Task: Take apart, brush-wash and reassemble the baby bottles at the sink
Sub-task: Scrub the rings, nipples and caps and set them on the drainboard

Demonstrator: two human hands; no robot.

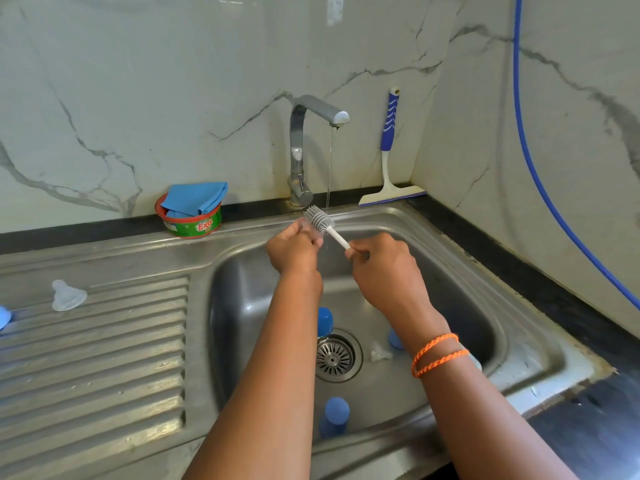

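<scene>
Head view showed "EXO" on the green tub [189, 221] behind the sink [450, 244]; the right hand [384, 268] pinched the brush [323, 223] by its white handle, under the tap [311, 147]'s thin stream; the left hand [294, 249] was curled around a clear piece too blurred to name; blue bottle parts [334, 415] lay in the basin; a clear teat [67, 295] rested on the drainboard.

White marble-look wall panels [173, 81], grey veins, meet in corner right of fingers. Black counter strip [519, 265] runs along wall base beyond and right of fingers. Blue cable [530, 161] hangs down right wall. Steel ribbed drainboard [104, 358] left of fingers. Even daylight, soft reflections on steel.
</scene>
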